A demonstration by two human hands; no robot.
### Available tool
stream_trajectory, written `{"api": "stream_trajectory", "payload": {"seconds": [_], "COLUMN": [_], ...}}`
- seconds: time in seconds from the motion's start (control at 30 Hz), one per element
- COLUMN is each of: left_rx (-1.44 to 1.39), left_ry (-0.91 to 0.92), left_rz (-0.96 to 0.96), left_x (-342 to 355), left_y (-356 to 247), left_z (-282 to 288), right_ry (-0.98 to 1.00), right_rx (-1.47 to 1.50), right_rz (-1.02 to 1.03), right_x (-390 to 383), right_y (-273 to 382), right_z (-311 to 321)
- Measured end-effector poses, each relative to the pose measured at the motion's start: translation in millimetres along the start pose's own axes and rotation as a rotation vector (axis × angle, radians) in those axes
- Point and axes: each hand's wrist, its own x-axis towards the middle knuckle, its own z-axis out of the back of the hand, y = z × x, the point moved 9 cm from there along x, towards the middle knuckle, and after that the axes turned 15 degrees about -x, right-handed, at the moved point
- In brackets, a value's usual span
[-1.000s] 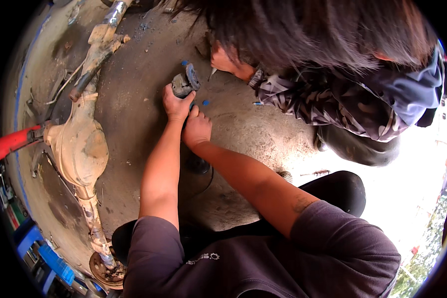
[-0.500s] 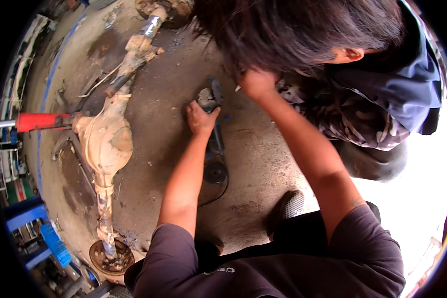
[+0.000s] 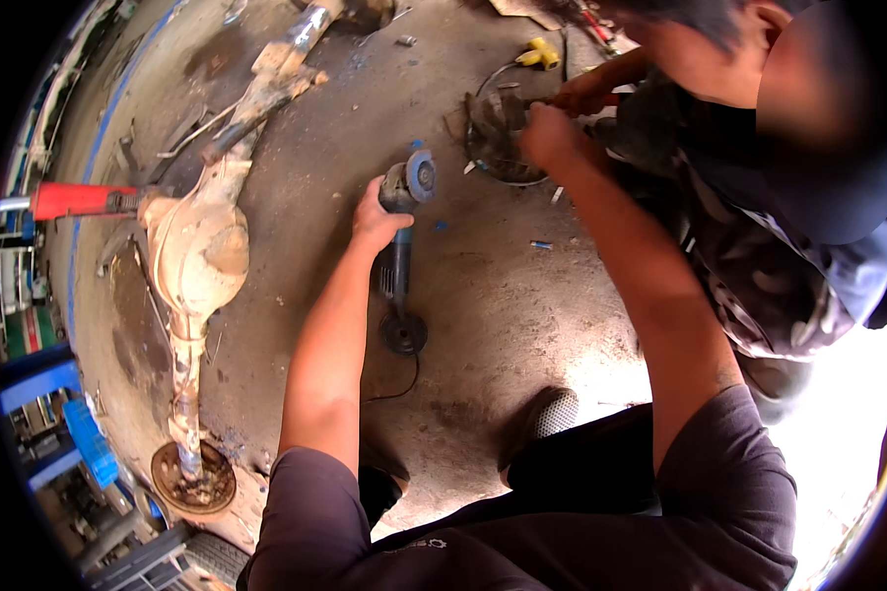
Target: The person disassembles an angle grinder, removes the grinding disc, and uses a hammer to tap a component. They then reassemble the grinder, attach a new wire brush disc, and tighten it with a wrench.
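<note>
My left hand (image 3: 376, 222) is wrapped round the head of an angle grinder (image 3: 398, 258), a dark tool with a bluish disc (image 3: 421, 177) at its far end. The grinder's body points back toward me, and its lower end is by a dark round disc (image 3: 402, 333) on the floor. My right hand (image 3: 550, 138) reaches to a round dark pan (image 3: 514, 181) holding jumbled pieces. Its fingers look closed, but what they hold is hidden. Just beyond it, a co-worker's hand (image 3: 589, 89) is at the same pan.
A rusty vehicle axle (image 3: 199, 258) lies along the left, with a red tool (image 3: 84, 200) against its bulge. The co-worker crouches close on the right. A yellow plug (image 3: 540, 53) with a cable lies beyond the pan. A blue rack (image 3: 44, 389) stands at the lower left.
The co-worker's head has moved right, uncovering the pan and my right hand. My right hand has shifted right. The grinder has turned in my left hand, its disc facing more toward view.
</note>
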Motion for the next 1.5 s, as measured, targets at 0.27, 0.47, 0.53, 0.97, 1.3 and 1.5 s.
{"api": "stream_trajectory", "payload": {"seconds": [0.27, 0.47, 0.53, 0.97, 1.3, 1.5], "left_rx": [0.302, 0.495, 0.524, 0.82, 0.762, 0.749], "left_ry": [-0.029, -0.228, -0.213, -0.02, 0.04, 0.154], "left_rz": [0.074, 0.097, 0.161, -0.025, 0.032, -0.081], "left_x": [-18, -55, -75, -73, -52, -38], "left_y": [-21, -30, -10, -11, 1, 1], "left_z": [-40, -37, -38, 5, -9, 9], "right_ry": [-0.216, -0.152, -0.082, 0.405, 0.769, 0.787], "right_rx": [-0.748, -0.642, -0.675, -0.829, -0.507, -0.109], "right_rz": [0.369, 0.444, 0.515, 0.677, 0.343, 0.152], "right_x": [61, 28, 2, -127, -213, -301], "right_y": [24, 19, 20, -48, -145, -180], "right_z": [-43, -89, -96, -121, -205, -169]}}
